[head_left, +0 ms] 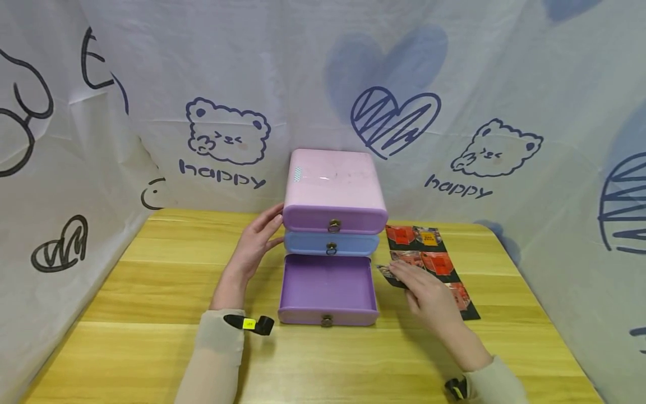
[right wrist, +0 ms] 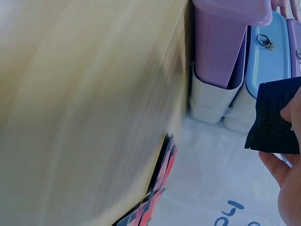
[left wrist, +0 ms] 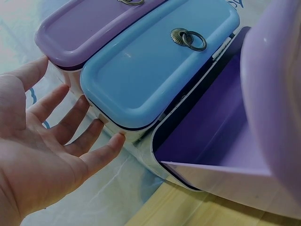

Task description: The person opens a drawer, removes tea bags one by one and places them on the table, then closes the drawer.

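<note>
A small drawer cabinet (head_left: 335, 179) with a pink top stands at the back of the table. Its lowest purple drawer (head_left: 328, 286) is pulled out with a bare inside, while the blue drawer (left wrist: 150, 61) above it is closed. My left hand (head_left: 254, 241) rests its spread fingertips against the cabinet's left side. Just right of the pulled-out drawer, my right hand (head_left: 429, 294) pinches a small dark packet (right wrist: 270, 115) between thumb and fingers. Beside and partly under that hand lie several red-and-black packets (head_left: 438, 264) in rows.
The yellow wood-grain table (head_left: 323, 365) extends in front of the cabinet. A white printed cloth (head_left: 313, 73) hangs close behind the cabinet and along both sides. Each drawer front carries a ring pull (left wrist: 188, 39).
</note>
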Motion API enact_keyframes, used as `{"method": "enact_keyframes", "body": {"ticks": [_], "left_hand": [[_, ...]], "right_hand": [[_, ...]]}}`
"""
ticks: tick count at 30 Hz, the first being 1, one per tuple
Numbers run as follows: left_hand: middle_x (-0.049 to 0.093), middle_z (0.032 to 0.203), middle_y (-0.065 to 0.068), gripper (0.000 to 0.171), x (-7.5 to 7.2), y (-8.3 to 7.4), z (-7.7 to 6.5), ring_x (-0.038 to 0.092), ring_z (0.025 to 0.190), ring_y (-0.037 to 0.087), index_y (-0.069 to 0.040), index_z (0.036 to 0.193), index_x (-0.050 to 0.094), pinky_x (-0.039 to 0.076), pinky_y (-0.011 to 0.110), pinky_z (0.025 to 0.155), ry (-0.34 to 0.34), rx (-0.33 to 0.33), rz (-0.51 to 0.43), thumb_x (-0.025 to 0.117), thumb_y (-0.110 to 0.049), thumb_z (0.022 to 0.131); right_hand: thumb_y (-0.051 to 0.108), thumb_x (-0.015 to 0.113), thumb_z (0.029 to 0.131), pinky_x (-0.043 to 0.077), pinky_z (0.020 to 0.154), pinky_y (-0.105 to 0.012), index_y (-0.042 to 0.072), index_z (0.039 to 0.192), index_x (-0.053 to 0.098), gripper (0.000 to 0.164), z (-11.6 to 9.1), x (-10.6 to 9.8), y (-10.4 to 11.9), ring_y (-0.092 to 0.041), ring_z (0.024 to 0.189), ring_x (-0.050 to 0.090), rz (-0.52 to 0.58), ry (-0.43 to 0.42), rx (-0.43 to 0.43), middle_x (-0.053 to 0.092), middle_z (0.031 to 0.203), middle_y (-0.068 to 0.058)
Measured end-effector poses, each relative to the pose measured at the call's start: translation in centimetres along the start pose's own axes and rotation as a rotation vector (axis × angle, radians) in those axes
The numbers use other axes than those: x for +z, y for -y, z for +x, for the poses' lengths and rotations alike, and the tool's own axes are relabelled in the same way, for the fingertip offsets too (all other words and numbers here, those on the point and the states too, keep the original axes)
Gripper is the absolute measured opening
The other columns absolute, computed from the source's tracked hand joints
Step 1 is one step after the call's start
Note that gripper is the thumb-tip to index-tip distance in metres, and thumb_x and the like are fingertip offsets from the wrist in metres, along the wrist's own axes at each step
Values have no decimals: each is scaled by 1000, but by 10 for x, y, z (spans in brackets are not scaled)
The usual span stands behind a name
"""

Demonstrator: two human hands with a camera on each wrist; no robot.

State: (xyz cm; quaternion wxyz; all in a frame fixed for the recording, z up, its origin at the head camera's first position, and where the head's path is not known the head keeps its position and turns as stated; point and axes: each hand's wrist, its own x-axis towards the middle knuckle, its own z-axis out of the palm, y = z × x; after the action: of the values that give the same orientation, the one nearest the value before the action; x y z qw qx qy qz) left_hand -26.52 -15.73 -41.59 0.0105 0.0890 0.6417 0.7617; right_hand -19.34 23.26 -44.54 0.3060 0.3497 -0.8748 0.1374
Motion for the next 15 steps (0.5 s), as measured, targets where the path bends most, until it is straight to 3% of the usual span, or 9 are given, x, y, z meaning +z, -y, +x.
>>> {"method": "enact_keyframes", "body": {"ticks": [5,12,15], "left_hand": [[41,163,11,55,-1,0,0,40,148,29,-9,160,41,44,54,115,3,-1,6,55,-29,110],[40,164,11,56,-2,1,0,39,148,29,-9,160,41,43,54,115,8,0,12,54,-30,110],[41,163,11,55,-1,1,1,39,148,28,-9,159,42,44,54,115,7,2,5,55,-29,110]], "right_hand": [[-11,65,79,59,91,-54,4,132,70,56,-8,-1,-4,-36,116,69,-23,23,29,70,133,-13],[-9,65,81,62,72,-51,5,132,70,53,-19,-5,-12,-37,111,70,-49,47,65,71,130,-15],[-9,68,81,62,71,-51,5,131,71,53,-23,-7,-13,-38,110,71,-52,71,89,71,130,-16]]}}
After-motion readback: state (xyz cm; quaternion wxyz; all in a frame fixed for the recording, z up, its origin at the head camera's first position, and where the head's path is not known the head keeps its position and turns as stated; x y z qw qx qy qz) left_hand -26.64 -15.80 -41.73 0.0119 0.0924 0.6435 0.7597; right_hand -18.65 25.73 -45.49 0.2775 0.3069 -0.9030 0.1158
